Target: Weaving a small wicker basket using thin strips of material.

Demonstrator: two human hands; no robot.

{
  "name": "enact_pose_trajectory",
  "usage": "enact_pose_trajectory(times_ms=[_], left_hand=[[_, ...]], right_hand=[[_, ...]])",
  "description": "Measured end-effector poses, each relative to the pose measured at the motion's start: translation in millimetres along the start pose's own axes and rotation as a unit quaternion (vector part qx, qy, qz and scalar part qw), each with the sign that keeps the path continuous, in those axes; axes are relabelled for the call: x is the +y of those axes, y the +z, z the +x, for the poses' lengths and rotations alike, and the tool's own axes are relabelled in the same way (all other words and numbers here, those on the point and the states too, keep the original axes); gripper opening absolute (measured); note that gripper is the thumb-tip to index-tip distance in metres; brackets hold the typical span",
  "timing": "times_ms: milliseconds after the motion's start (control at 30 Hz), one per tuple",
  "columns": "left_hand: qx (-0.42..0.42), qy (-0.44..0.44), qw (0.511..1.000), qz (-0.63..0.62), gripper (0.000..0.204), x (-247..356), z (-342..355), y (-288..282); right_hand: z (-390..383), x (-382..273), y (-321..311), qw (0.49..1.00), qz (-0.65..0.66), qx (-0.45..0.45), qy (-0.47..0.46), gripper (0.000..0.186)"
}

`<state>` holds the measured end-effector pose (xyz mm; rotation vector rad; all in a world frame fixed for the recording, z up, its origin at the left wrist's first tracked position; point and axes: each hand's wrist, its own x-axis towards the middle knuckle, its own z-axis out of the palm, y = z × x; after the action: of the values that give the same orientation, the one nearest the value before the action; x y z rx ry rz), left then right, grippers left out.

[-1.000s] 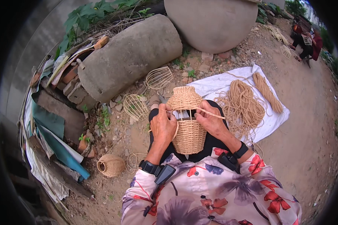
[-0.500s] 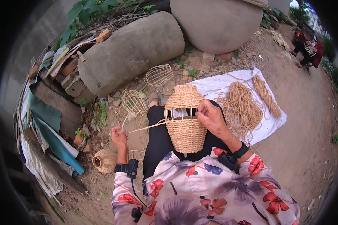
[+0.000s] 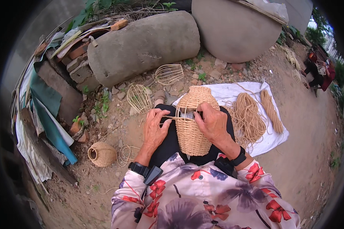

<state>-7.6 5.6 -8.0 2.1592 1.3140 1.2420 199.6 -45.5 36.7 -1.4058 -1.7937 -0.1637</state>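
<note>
L hand [image 3: 155,128] back beside woven basket [image 3: 193,138] after reaching out left

It pinches a strand [image 3: 175,118] running to the basket, which sits on blk-clad lap [image 3: 171,142]; R hand [image 3: 211,124] touches basket's R side, can't tell grip. Twine [image 3: 249,120] on wht sheet [image 3: 269,143], R.

We can read no text, label, brand, number or sign. White sheet [image 3: 271,143], floral shirt [image 3: 218,191], black wristbands [image 3: 138,168]: we find no legible lettering on any. Distant buildings [image 3: 330,45], upper right: too small and blurred for us to make out any signs.
</note>
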Motion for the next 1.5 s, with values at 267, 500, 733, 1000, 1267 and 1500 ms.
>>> enact_pose_trajectory(times_ms=[267,500,733,1000,1267,1500], left_hand=[[-0.050,0.052,0.997,0.015,0.017,19.8,-19.8,6.9],[-0.155,-0.093,0.977,-0.117,0.024,24.5,-50.2,-18.7],[-0.152,-0.533,0.610,-0.566,0.040,16.2,-33.2,-1.3],[-0.160,-0.357,0.816,-0.426,0.021,16.9,4.3,0.1],[-0.197,-0.258,0.866,-0.380,0.008,37.4,36.6,6.4],[-0.126,-0.051,0.987,-0.087,0.020,30.2,27.4,26.3]], right_hand=[[-2.0,-0.2,0.9,0.997,-0.045,-0.043,0.049,0.017],[-40.2,39.8,-16.0,0.971,0.167,0.025,0.167,0.014],[-45.4,33.4,-20.7,0.974,0.163,0.028,0.152,0.012],[-44.1,32.1,-23.8,0.979,0.157,0.044,0.120,0.013],[-44.2,32.6,-25.5,0.976,0.160,0.025,0.142,0.013],[-42.6,30.9,-27.3,0.974,0.176,0.009,0.142,0.013]])
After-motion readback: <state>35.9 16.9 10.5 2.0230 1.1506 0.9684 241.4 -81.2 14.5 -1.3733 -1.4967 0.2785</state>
